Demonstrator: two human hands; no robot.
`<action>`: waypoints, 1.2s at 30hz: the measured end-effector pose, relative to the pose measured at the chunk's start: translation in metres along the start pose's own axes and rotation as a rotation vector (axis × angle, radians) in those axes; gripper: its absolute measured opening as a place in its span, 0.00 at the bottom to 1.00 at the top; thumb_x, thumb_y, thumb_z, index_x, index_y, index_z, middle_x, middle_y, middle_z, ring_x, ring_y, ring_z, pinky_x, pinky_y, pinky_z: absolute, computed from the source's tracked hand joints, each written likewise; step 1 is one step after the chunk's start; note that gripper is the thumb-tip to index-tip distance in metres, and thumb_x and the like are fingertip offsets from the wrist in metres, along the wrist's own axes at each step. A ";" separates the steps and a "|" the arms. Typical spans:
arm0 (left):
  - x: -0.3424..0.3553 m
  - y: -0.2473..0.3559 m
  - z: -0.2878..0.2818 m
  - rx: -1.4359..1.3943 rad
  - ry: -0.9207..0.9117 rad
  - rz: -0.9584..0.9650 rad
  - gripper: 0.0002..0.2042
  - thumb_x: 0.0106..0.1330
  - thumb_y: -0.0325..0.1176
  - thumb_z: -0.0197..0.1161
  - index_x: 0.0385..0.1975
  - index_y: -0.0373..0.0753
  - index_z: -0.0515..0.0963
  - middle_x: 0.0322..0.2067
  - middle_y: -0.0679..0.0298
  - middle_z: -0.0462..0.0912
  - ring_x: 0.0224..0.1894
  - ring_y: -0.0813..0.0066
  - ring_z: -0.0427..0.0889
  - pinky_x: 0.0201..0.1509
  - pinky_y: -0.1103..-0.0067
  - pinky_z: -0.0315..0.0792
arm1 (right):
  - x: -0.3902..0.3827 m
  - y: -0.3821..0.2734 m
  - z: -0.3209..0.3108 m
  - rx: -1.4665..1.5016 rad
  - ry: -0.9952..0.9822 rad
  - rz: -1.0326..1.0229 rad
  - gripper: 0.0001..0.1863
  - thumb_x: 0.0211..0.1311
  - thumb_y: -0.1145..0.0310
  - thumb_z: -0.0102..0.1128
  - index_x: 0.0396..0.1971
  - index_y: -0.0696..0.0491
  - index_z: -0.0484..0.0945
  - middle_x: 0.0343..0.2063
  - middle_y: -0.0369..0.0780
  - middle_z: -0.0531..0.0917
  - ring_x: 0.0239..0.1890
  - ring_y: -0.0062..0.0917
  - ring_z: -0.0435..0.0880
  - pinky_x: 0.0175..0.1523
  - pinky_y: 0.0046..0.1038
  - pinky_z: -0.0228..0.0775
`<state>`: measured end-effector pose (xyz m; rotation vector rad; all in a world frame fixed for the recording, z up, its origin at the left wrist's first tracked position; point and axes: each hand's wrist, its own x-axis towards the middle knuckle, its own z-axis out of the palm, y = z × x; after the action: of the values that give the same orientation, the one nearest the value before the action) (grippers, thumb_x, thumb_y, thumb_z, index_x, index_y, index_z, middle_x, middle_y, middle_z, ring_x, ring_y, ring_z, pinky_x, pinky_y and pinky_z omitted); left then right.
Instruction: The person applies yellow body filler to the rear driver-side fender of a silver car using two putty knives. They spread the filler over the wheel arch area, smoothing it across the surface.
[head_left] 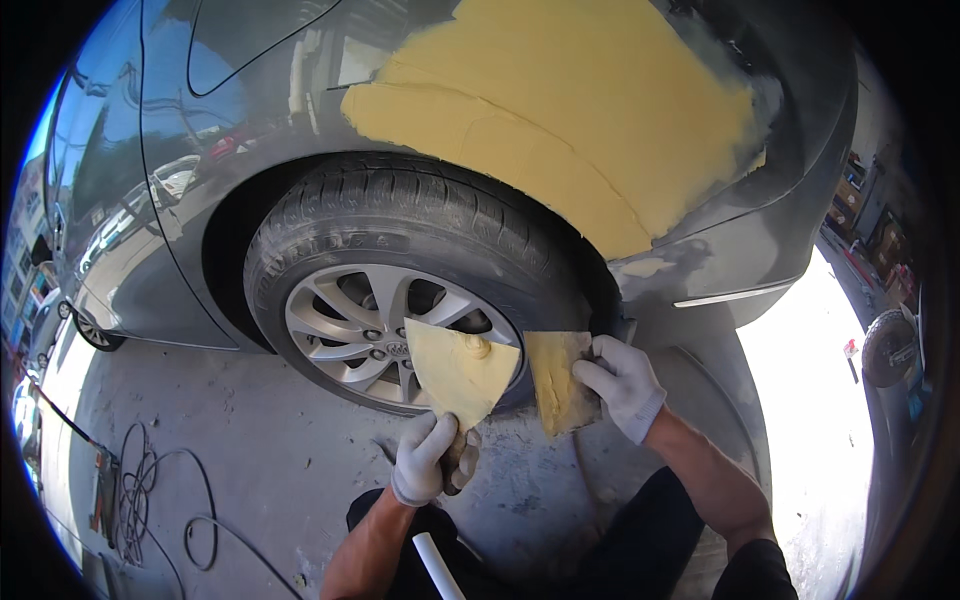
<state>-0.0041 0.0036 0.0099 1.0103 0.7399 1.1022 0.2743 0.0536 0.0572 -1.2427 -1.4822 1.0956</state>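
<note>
My gloved left hand [425,460] grips a putty knife [455,370] with a wide blade coated in pale yellow filler and a small lump of it near the top. To its right, my gloved right hand [615,385] pinches a flat square spreader [555,380] smeared with the same filler. Both tools are held in front of the car's wheel [355,330], with a narrow gap between them. Above, the grey rear fender carries a large yellow filler patch [570,120] reaching down to the wheel arch.
The grey car body [160,250] fills the upper view. Coiled black hoses [145,480] lie on the concrete floor [270,420] at left. A white tube [435,560] shows by my legs. Bright sunlit ground [790,400] and assorted items [880,230] are at right.
</note>
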 end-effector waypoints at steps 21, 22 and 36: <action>-0.067 0.083 -0.005 0.035 0.319 0.246 0.22 0.82 0.48 0.40 0.34 0.36 0.72 0.12 0.62 0.67 0.07 0.73 0.61 0.11 0.77 0.58 | 0.034 -0.094 0.095 -0.161 -0.025 -0.309 0.19 0.67 0.58 0.66 0.28 0.61 0.81 0.21 0.45 0.82 0.23 0.22 0.77 0.31 0.32 0.70; -0.068 0.086 -0.016 0.049 0.305 0.246 0.22 0.82 0.48 0.40 0.34 0.36 0.72 0.12 0.62 0.67 0.07 0.74 0.61 0.12 0.78 0.58 | 0.042 -0.105 0.103 -0.186 0.050 -0.424 0.20 0.68 0.57 0.66 0.27 0.61 0.80 0.21 0.48 0.81 0.21 0.25 0.77 0.30 0.33 0.69; -0.004 0.045 -0.060 -0.011 0.192 0.271 0.19 0.81 0.45 0.47 0.35 0.33 0.72 0.18 0.65 0.71 0.13 0.78 0.69 0.17 0.82 0.63 | 0.122 -0.129 0.171 0.026 0.484 -0.572 0.17 0.68 0.59 0.64 0.29 0.61 0.78 0.22 0.51 0.79 0.20 0.34 0.75 0.31 0.31 0.70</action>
<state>-0.0740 0.0223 0.0291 1.0252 0.7642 1.4518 0.0686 0.1463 0.1561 -0.8922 -1.3134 0.3958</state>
